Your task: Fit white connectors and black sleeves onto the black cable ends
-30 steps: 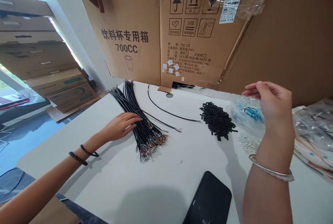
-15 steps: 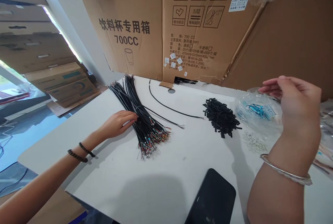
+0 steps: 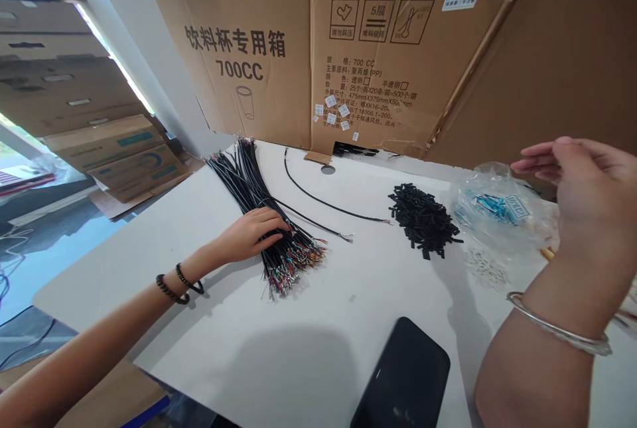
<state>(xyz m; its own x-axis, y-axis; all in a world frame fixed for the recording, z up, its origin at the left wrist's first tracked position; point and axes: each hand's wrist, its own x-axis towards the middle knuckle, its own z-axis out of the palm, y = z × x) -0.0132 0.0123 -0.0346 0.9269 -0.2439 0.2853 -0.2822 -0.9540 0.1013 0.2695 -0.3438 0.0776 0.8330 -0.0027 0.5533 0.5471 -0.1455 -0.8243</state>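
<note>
My left hand (image 3: 259, 232) lies over a bundle of black cables (image 3: 241, 179), near the stripped ends with their coloured wires. Its fingers stretch across the cables with the thumb apart, and I see nothing gripped. Two single cables (image 3: 331, 208) lie separately to the right of the bundle, one curving away at its far end. Raised above the table's right side, my right hand (image 3: 592, 182) is open with its fingers extended and nothing visible in them. Closest to it is a clear plastic bag (image 3: 497, 206) with blue pieces inside.
A heap of short black sleeves (image 3: 423, 219) sits right of the cables. Small pale pieces (image 3: 485, 267) are scattered beside it. A black phone (image 3: 403, 375) lies at the front of the white table (image 3: 209, 342). A large cardboard box (image 3: 249, 10) stands behind.
My left hand has slid right along the bundle, towards the stripped wire ends. My right hand has shifted slightly to the right, still raised. The view has tilted a little.
</note>
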